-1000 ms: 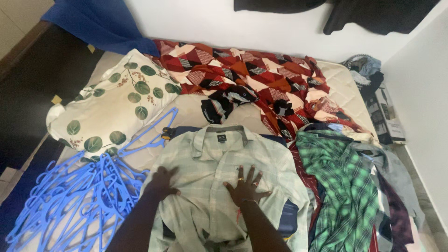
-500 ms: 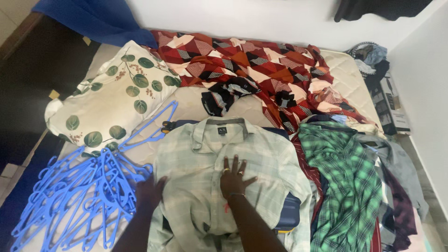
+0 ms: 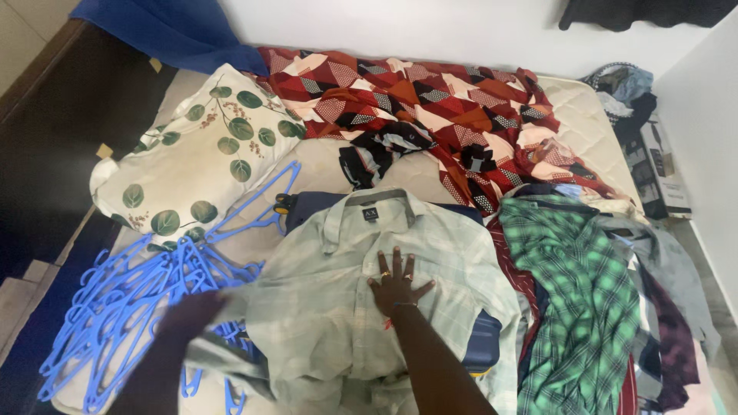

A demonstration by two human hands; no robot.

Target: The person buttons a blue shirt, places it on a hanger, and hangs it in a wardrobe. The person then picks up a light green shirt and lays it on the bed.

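On the mattress (image 3: pixel 323 173), the pale green plaid button-up shirt (image 3: pixel 338 307) lies face-up, right hand (image 3: pixel 398 286) pressed flat on its chest, left hand (image 3: pixel 188 319) blurred at its sleeve, grip unclear; looks light, floppy, best grabbed by collar or shoulders.

I am noting two items. A small dark rectangular neck label (image 3: pixel 370 214) is sitting inside the collar of the pale checked shirt (image 3: pixel 361 292) spread at the centre of the bed, with pale marks on it. A flat rectangular box (image 3: pixel 659 170) is standing on edge on the floor at the far right, between the mattress (image 3: pixel 584 123) and the white wall; I am seeing it as dark grey and black with a lighter panel along one side. I am finding no signs and no screens in view.
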